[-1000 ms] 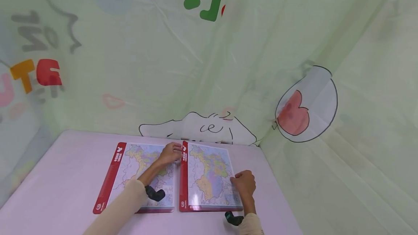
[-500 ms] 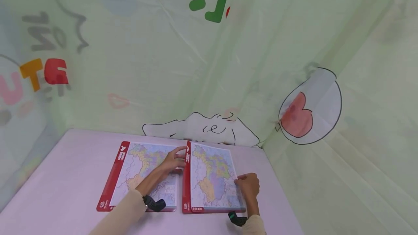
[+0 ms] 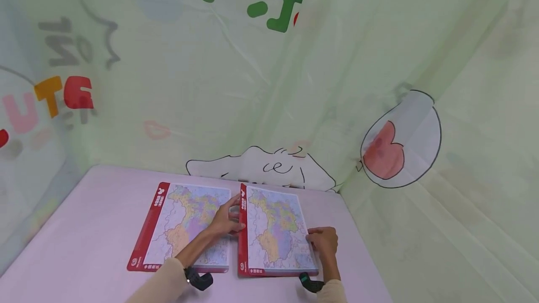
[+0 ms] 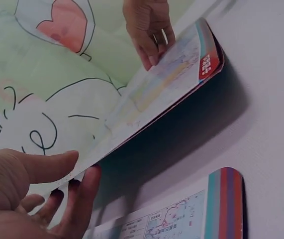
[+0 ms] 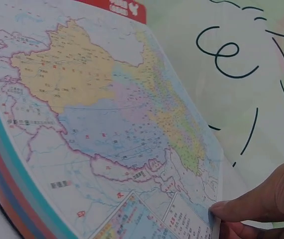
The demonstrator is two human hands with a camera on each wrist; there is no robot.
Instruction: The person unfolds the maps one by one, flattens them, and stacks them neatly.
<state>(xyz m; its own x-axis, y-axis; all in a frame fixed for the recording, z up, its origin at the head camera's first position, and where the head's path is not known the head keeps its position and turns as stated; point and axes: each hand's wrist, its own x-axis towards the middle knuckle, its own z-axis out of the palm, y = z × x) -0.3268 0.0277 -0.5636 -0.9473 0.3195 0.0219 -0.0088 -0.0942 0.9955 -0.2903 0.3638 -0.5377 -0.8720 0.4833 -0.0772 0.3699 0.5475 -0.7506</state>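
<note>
Evidently, a glossy rectangular map sheet with a red left margin (image 3: 269, 237) is held between two bare hands at the right of a pale lilac tabletop (image 3: 84, 233). The left wrist view shows it tilted, with shadow beneath; whether any edge touches the tabletop cannot be confirmed.

The left hand (image 3: 225, 221) takes the red-margin side, thumb above and fingers below, the gap between them narrowed to about the sheet's thickness. Firmness cannot be judged. The right hand (image 3: 325, 242) pinches the opposite side, thumb on the printed face and fingers behind.

A second glossy map sheet with a matching red margin (image 3: 187, 230) lies just left of the held one, apart from it and partly under the left forearm.

Recommended handling: keep both pinches light and at the rim, since the thin sheet would probably bow or crease if squeezed inward. Both sides should be moved at an even rate. The left fingers, being closest, should be kept from catching the neighbouring sheet.
</note>
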